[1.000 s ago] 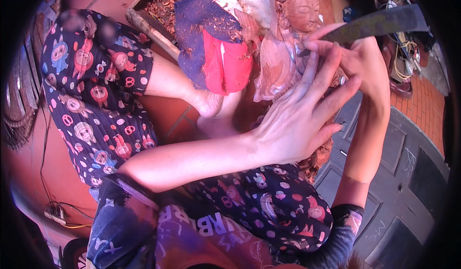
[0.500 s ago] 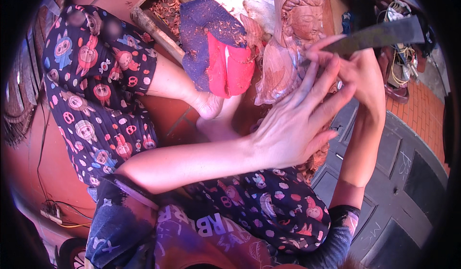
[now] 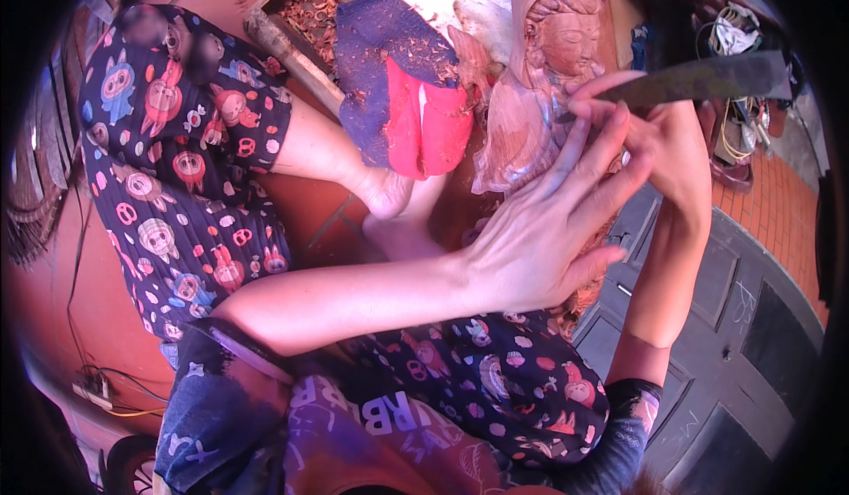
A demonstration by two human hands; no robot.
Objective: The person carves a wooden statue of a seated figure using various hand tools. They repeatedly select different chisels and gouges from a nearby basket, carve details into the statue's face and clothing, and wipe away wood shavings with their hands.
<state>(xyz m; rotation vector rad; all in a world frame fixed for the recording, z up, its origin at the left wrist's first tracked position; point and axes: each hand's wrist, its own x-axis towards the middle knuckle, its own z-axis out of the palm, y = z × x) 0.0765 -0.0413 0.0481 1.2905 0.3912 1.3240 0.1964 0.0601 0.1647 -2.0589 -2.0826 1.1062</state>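
A reddish-brown wood carving of a figure [image 3: 566, 42] with a serene face stands in front of me, folds of robe below its head. My right hand [image 3: 668, 146] is closed around a long, flat carving knife [image 3: 716, 79], whose broad dark end sticks out to the right. Its narrow end points toward the carving's chest, just below the chin. Stretched across the carving's lower part is my left hand [image 3: 553, 217], fingers extended and spread, fingertips close to the knife's narrow end and the right hand. The left hand hides much of the carving's lower body.
A shavings-covered navy and red cloth [image 3: 429, 128] lies left of the carving. Behind it is a wooden tray [image 3: 287, 49] with shavings. Several long tools [image 3: 44, 141] lie far left. A grey panelled door [image 3: 716, 283] and tangled cables [image 3: 747, 115] are at right.
The knife's broad end has dipped slightly. The carving and cloth sit a little further right in view. Both hands keep nearly the same pose.
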